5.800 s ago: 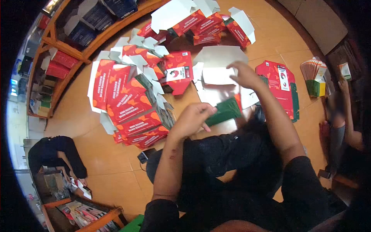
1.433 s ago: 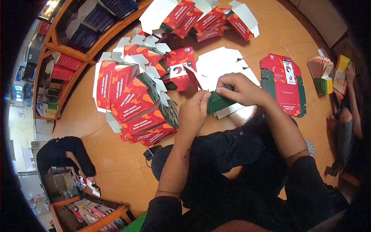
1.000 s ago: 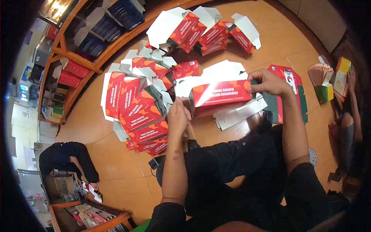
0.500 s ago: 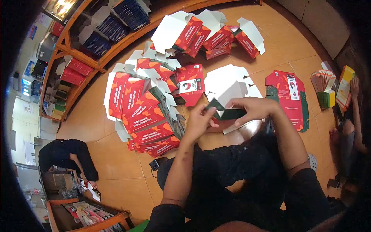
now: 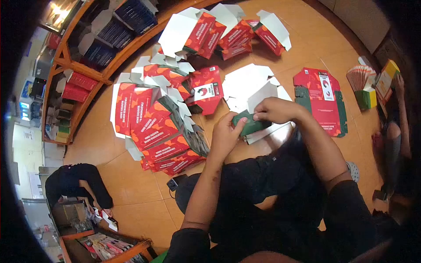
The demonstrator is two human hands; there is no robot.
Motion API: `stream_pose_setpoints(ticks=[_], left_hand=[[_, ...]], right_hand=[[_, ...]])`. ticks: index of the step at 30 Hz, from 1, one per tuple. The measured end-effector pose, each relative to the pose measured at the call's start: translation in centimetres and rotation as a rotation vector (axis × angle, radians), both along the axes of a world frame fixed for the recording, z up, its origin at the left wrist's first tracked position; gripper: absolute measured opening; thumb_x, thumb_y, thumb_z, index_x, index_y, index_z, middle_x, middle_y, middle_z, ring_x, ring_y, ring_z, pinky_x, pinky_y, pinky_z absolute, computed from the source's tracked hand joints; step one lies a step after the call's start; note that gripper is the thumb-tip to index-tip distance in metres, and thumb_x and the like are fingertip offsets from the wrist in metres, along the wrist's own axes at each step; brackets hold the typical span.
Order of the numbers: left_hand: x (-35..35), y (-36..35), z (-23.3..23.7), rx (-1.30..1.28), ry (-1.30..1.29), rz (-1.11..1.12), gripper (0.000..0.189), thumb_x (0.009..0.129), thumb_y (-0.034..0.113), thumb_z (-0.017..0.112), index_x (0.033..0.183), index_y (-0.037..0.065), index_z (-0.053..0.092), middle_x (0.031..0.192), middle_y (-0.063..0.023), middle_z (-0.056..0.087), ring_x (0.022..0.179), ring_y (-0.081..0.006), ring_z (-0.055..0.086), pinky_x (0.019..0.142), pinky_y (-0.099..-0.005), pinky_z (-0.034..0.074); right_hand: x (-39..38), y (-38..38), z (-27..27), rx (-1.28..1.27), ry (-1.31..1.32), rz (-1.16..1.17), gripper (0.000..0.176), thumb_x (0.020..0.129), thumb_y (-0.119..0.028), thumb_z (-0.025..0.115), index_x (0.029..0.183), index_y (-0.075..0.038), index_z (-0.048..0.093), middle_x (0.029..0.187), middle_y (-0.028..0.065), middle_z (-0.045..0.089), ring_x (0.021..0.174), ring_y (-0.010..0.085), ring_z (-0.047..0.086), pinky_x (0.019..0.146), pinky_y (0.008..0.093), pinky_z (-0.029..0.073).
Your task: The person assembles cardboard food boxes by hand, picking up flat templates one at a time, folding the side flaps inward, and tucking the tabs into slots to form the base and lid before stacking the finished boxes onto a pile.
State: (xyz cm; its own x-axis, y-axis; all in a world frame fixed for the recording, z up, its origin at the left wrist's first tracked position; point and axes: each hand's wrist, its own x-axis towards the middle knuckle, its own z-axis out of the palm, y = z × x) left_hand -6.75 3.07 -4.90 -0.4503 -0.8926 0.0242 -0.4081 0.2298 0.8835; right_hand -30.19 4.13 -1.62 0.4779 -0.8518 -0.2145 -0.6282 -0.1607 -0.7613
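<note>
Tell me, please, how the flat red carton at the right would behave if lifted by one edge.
The carton is probably light: it looks like one thin printed sheet. Lifted by an edge, it would likely sag or fold at its creases, as it lies unfolded. Pushed, it should slide on the smooth floor, not tip.

Folded boxes [image 5: 162,127] crowd left; bare floor [image 5: 285,52] ahead-right
</note>
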Motion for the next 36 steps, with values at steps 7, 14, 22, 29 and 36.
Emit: stream_pose_setpoints(ticks=[7, 14, 22, 29, 36], left_hand=[[-0.1, 0.2, 1.8, -0.047, -0.115, 0.194, 0.027, 0.089, 0.025, 0.069, 0.095, -0.001, 0.068, 0.074, -0.0128, 0.063, 0.069, -0.0208, 0.065, 0.062, -0.0343, 0.050], [-0.8, 1.1, 0.0, -0.408, -0.082, 0.006, 0.024, 0.086, 0.023, 0.072, 0.096, 0.000, 0.070, 0.078, -0.0127, 0.068, 0.068, -0.0224, 0.066, 0.063, -0.0324, 0.050], [-1.2, 1.7, 1.2, -0.479, -0.089, 0.192, 0.022, 0.084, 0.024, 0.074, 0.093, 0.004, 0.072, 0.077, -0.0149, 0.069, 0.067, -0.0286, 0.067, 0.064, -0.0357, 0.051], [-0.5, 1.5, 1.9, -0.353, -0.182, 0.014, 0.023, 0.086, 0.028, 0.071, 0.093, 0.005, 0.073, 0.083, -0.0144, 0.070, 0.074, -0.0293, 0.069, 0.067, -0.0363, 0.052], [-0.2, 1.1, 2.0, -0.333, -0.248, -0.034, 0.022, 0.089, 0.027, 0.069, 0.090, 0.005, 0.071, 0.074, -0.0133, 0.067, 0.065, -0.0263, 0.066, 0.063, -0.0353, 0.050]], right_hand=[[0.0, -0.2, -0.1, 0.041, -0.032, 0.072, 0.025, 0.094, -0.022, 0.057, 0.092, 0.002, 0.065, 0.078, 0.0212, 0.064, 0.075, 0.0341, 0.063, 0.073, 0.0431, 0.046], [0.8, 0.0, -0.1, -0.062, 0.021, 0.129, 0.021, 0.094, -0.017, 0.057, 0.095, 0.003, 0.062, 0.077, 0.0208, 0.062, 0.073, 0.0315, 0.061, 0.072, 0.0421, 0.046], [1.0, 0.2, -0.3, -0.065, 0.038, 0.101, 0.021, 0.093, -0.017, 0.057, 0.090, 0.004, 0.058, 0.079, 0.0228, 0.060, 0.075, 0.0381, 0.059, 0.071, 0.0439, 0.045], [1.2, 0.4, 0.1, -0.107, 0.007, 0.131, 0.021, 0.093, -0.020, 0.059, 0.090, 0.001, 0.060, 0.081, 0.0236, 0.061, 0.080, 0.0404, 0.061, 0.072, 0.0458, 0.045], [0.3, 1.2, 1.5, -0.128, 0.139, 0.051, 0.021, 0.090, -0.020, 0.062, 0.089, 0.000, 0.063, 0.081, 0.0220, 0.064, 0.082, 0.0417, 0.063, 0.073, 0.0471, 0.046]])
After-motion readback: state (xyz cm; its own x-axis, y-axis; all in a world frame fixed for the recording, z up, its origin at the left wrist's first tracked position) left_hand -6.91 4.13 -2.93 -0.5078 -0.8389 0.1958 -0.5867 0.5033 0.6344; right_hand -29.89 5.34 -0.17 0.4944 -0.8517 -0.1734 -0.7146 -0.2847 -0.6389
